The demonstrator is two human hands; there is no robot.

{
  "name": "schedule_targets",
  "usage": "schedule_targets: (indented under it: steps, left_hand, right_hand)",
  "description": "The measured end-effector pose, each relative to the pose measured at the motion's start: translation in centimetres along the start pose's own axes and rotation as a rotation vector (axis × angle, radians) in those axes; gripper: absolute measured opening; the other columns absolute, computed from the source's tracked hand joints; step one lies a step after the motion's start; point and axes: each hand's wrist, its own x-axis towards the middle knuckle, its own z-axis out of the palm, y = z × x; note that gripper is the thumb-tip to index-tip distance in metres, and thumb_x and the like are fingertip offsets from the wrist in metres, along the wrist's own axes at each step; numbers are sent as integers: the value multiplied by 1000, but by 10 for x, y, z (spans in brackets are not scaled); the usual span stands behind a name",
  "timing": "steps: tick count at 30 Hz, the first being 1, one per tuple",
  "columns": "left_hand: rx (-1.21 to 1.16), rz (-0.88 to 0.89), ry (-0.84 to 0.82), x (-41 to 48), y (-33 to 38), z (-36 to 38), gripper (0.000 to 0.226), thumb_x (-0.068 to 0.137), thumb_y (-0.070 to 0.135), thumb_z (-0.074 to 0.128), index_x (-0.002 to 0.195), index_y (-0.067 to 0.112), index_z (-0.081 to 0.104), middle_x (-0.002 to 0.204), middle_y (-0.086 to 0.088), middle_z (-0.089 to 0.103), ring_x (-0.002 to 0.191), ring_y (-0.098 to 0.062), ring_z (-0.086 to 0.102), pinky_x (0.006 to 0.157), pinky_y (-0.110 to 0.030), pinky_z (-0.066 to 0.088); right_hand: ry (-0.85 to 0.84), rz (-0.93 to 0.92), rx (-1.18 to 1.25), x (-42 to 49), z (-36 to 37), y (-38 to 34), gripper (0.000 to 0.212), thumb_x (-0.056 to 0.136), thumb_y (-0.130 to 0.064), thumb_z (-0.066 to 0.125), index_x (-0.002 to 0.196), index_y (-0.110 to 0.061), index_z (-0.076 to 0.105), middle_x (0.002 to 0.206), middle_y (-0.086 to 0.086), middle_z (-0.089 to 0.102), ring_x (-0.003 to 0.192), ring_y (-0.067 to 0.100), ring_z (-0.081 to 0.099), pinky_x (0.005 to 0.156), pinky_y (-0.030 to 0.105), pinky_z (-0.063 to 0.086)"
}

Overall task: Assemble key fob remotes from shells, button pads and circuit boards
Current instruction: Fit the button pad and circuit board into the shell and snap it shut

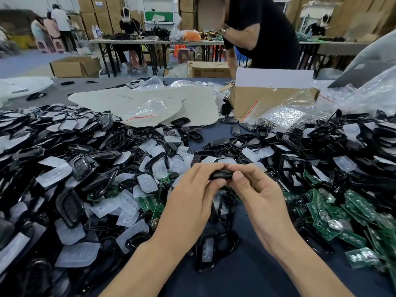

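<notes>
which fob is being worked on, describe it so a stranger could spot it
Start at the dark blue table heaped with black shells, and find the two hands meeting near its middle. Between the left hand and right hand is a black key fob. Unlike its neighbours, it is off the heap, pinched at both ends.

Key fob (220, 175): black, edge-on, held near centre. Shells (70, 202): black, heaped left and right. Button pads (54, 171): translucent white, scattered among shells. Circuit boards (334, 211): green, piled near right.
</notes>
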Motion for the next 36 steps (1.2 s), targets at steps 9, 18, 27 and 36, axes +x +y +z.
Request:
schedule_targets:
  steps: [9, 18, 27, 36]
  left_hand:
    - [124, 70, 114, -3, 2, 7, 34, 93, 10, 48, 123, 17, 60, 126, 8, 63, 119, -6, 53, 101, -28, 43]
    - [-1, 2, -82, 4, 9, 6, 42, 100, 32, 41, 130, 11, 62, 137, 5, 59, 140, -10, 41, 115, -31, 34]
    - [-91, 35, 82, 0, -1, 14, 44, 87, -4, 51, 122, 13, 69, 130, 12, 62, 136, -4, 47, 113, -28, 38]
    - [-101, 21, 70, 2, -5, 15, 35, 94, 2, 57, 123, 18, 69, 126, 22, 59, 134, 0, 47, 111, -19, 38]
  right_hand:
    - [-217, 465, 676, -2, 9, -5, 38, 98, -32, 59, 120, -3, 70, 102, 11, 71, 94, 19, 71, 88, 29, 56]
    - [-94, 511, 676, -6, 22, -1, 42, 99, -34, 49, 124, -5, 65, 104, 11, 64, 92, 15, 67, 84, 31, 57]
    - [-78, 504, 653, -10, 25, -3, 45, 98, -32, 48, 130, -2, 59, 96, 9, 65, 110, 25, 57, 112, 42, 41]
    - [-66, 478, 613, -9, 23, -4, 44, 99, -30, 48, 130, -1, 61, 104, 13, 66, 102, 23, 66, 89, 35, 57]
